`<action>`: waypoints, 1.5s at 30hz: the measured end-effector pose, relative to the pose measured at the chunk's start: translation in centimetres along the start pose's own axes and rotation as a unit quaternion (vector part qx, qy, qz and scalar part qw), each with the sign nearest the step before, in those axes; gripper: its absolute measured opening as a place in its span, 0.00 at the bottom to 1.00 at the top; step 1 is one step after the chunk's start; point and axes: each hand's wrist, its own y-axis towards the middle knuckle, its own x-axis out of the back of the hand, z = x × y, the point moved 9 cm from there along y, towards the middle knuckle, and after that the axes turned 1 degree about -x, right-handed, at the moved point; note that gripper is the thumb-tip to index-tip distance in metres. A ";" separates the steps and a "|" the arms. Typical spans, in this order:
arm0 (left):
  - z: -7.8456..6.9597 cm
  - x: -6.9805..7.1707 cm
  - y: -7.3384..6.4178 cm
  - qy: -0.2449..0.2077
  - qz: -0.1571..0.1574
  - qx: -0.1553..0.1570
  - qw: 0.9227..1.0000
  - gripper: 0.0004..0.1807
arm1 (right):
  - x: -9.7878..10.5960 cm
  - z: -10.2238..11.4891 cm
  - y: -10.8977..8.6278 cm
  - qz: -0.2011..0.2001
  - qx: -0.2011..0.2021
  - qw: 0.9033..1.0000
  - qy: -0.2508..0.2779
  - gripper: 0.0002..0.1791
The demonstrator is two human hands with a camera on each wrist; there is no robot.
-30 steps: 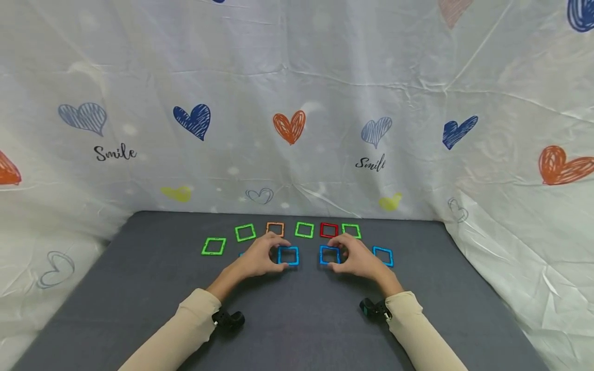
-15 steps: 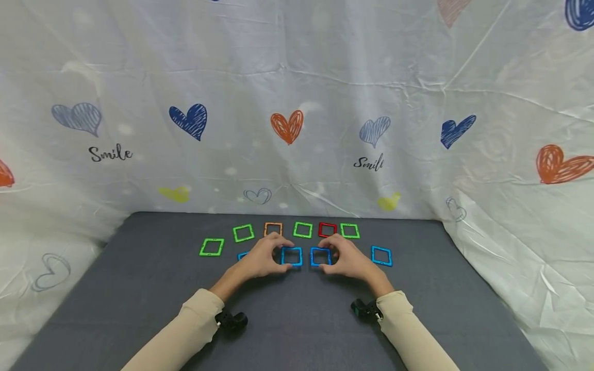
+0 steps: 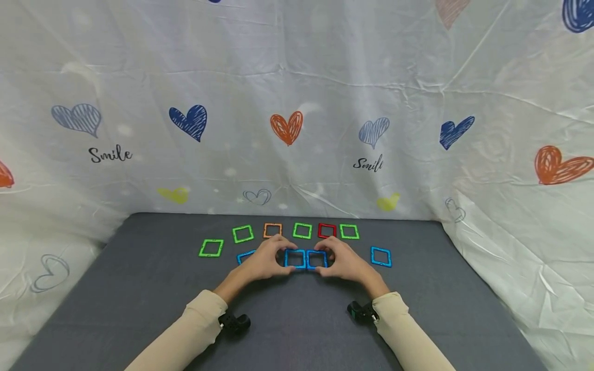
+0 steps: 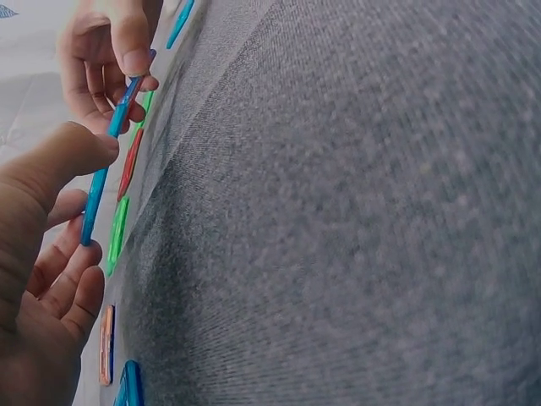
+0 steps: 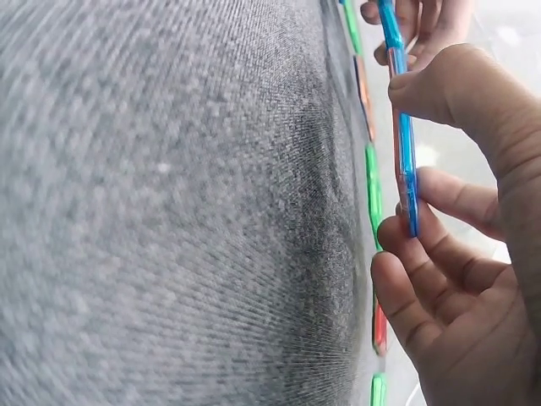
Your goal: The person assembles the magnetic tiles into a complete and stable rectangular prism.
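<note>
Head view: our left hand (image 3: 266, 258) and right hand (image 3: 344, 260) pinch blue squares (image 3: 295, 251), apparently mid-joining; next likely calls for flush edges

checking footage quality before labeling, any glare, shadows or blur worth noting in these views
Head: pale sheen on the creased, heart-printed backdrop, soft shadows on the gray tablecloth below the left hand and right hand; left wrist: tablecloth looks grainy and soft; right wrist: grainy tablecloth too, backdrop looking washed out.
</note>
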 end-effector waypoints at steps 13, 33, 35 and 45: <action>0.4 -0.7 0.2 0.011 0.014 0.021 1.000 0.26 | -0.2 0.0 -0.2 0.004 -0.002 1.000 0.012 0.26; 0.5 -1.1 0.6 0.041 0.026 0.027 0.998 0.26 | -0.9 -1.2 0.4 0.013 -0.024 1.000 -0.003 0.24; 0.5 -1.2 0.7 0.040 0.027 0.026 0.998 0.26 | -0.9 -1.2 0.4 0.014 -0.027 1.000 -0.001 0.24; 0.7 -0.6 0.3 0.038 0.019 0.019 0.999 0.26 | -0.8 -1.3 0.1 0.018 -0.048 0.999 0.015 0.25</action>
